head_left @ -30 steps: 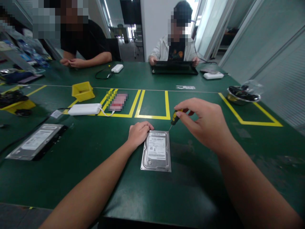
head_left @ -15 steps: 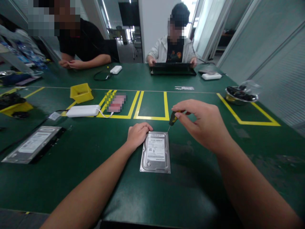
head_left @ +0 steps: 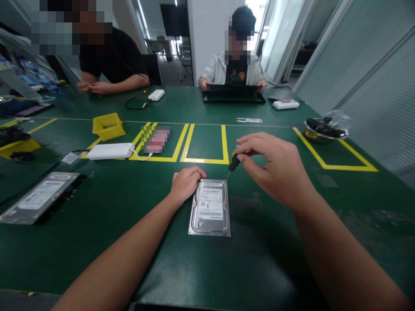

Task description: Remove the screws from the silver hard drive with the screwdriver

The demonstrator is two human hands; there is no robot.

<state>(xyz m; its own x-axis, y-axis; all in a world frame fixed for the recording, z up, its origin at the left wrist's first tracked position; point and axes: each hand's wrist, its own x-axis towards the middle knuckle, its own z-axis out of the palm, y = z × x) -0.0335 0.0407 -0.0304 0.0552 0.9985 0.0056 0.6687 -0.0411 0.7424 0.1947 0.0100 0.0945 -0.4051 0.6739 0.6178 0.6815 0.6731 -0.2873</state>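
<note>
A silver hard drive (head_left: 210, 208) with a white label lies flat on the green table (head_left: 97, 224) in front of me. My left hand (head_left: 185, 183) is curled against the drive's far left corner, holding it down. My right hand (head_left: 270, 166) pinches a small screwdriver (head_left: 233, 163) with a black and yellow handle. Its thin tip points down at the drive's far right corner.
A second hard drive (head_left: 37, 201) lies at the left. Beyond are a white power bank (head_left: 108, 151), a yellow bin (head_left: 108, 125) and yellow floor-tape boxes. A metal bowl (head_left: 324, 131) stands at the right. Two people sit across the table, one at a black keyboard (head_left: 234, 94).
The whole view has drifted slightly as my head moved. My right hand and the screwdriver have shifted a little left over the drive's corner. The left hand stays on the drive.
</note>
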